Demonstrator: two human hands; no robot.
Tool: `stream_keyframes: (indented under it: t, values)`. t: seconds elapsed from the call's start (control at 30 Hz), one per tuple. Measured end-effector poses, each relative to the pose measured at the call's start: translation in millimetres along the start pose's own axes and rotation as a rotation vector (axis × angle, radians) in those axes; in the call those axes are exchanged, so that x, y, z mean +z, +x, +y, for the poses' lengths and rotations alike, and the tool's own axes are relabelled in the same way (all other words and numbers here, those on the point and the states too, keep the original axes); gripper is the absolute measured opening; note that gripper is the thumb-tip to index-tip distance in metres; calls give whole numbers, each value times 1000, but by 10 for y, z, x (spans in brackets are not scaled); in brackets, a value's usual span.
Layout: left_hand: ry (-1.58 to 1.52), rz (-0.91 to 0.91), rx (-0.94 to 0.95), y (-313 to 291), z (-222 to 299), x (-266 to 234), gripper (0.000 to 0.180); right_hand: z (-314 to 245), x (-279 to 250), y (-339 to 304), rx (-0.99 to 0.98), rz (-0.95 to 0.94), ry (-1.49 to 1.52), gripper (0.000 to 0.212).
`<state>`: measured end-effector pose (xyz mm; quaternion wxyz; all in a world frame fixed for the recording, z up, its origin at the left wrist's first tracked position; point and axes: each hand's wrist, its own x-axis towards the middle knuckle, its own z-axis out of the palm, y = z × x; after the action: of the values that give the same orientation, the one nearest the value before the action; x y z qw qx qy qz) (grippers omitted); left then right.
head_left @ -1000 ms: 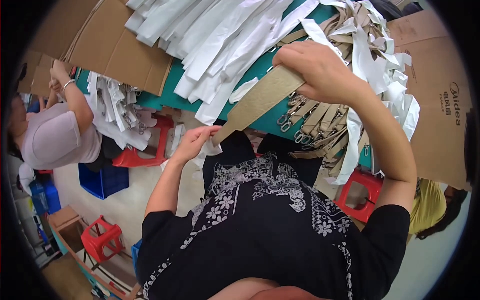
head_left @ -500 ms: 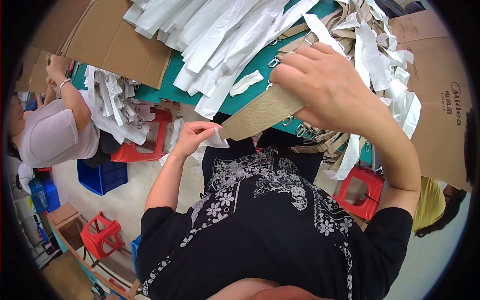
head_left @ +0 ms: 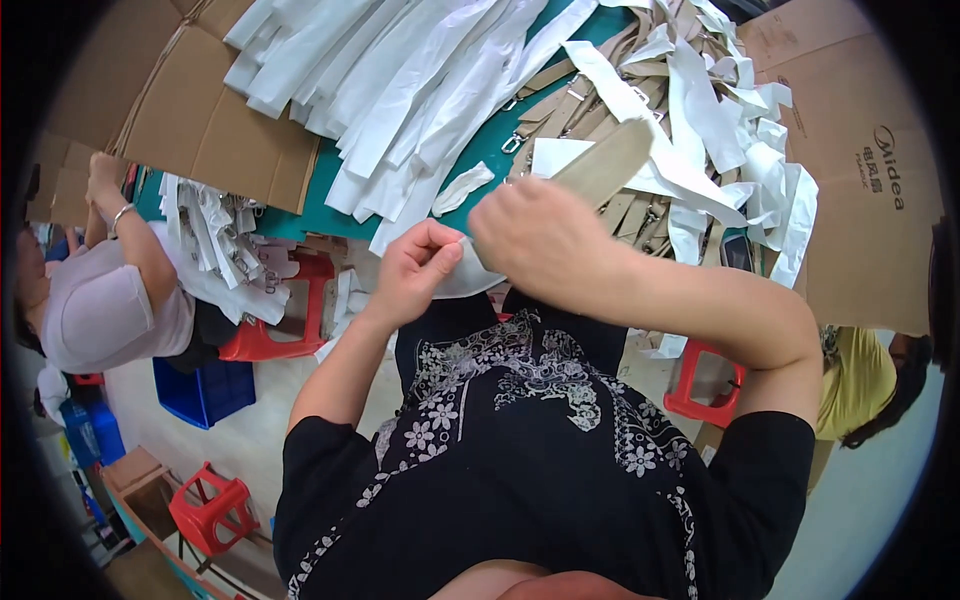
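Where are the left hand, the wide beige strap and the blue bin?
Left hand (head_left: 411,272), head view: its middle.
Wide beige strap (head_left: 612,164), head view: flat face.
Blue bin (head_left: 229,388), head view: side wall.

Green worktop (head_left: 492,143) shows a narrow lane between long white papery strips (head_left: 385,125) and heaped beige metal-clipped straps (head_left: 590,112), a crumpled white scrap (head_left: 463,189) intruding

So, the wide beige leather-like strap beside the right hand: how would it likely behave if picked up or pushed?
The wide beige leather-like strap would probably bend but keep some shape, since its visible stretch looks fairly straight. Being broad and flat, it seems unlikely to roll. Its smooth-looking face suggests it might slide fairly easily.
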<state>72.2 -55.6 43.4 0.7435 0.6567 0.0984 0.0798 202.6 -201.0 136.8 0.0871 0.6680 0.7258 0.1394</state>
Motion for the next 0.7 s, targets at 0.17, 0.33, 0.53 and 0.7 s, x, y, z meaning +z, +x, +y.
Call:
stream_keyframes:
  t: [0.17,0.33,0.53,0.7]
  values:
    - [155,43,94,-42,-124,-68,6,470,-102,-225,193,-528,777,45]
    - [147,31,76,-130,-226,-169,9,846,56,-832,282,-634,1386,29]
    - [161,-89,34,-126,-206,88,9,598,-152,-1065,355,-388,1067,25]
    - [235,-156,62,-69,1,479,13,88,-88,-935,478,-252,1090,48]
